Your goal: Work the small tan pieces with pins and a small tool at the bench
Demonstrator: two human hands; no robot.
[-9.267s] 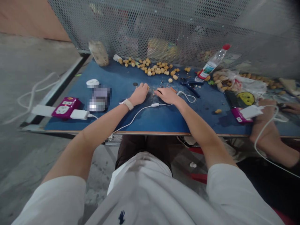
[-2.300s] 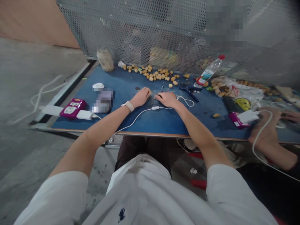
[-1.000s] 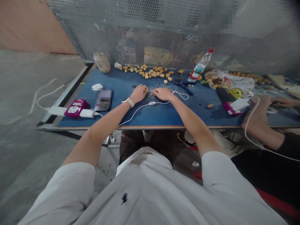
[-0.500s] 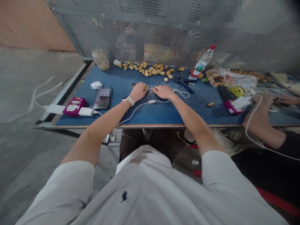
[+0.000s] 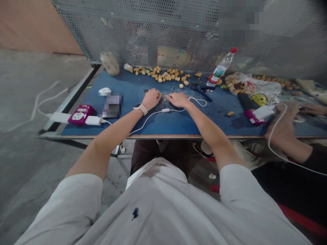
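My left hand (image 5: 151,98), with a white band at the wrist, is closed around a small tan nut-like piece (image 5: 158,95) that shows at the fingertips. Close by on its right, my right hand (image 5: 177,99) is closed with the fingers pointing left. An orange piece (image 5: 184,95) shows along its far side; whatever the fingers grip is hidden. A white cable (image 5: 165,110) with a small inline block runs just below both hands. Beyond them several round tan nut-like pieces (image 5: 167,75) lie in a heap, and dark blue-handled pliers (image 5: 203,91) rest to the right.
On the blue table (image 5: 168,126) stand a red-capped bottle (image 5: 219,70) and a bag (image 5: 109,64). A purple power socket (image 5: 81,115) and a blurred phone-like item (image 5: 112,106) lie left. Another person's hand (image 5: 283,119) is at right, near plastic bags (image 5: 268,87). Perforated metal (image 5: 143,30) rises behind.
Both hands stay in almost the same place and pose. The whole view has shifted very slightly.
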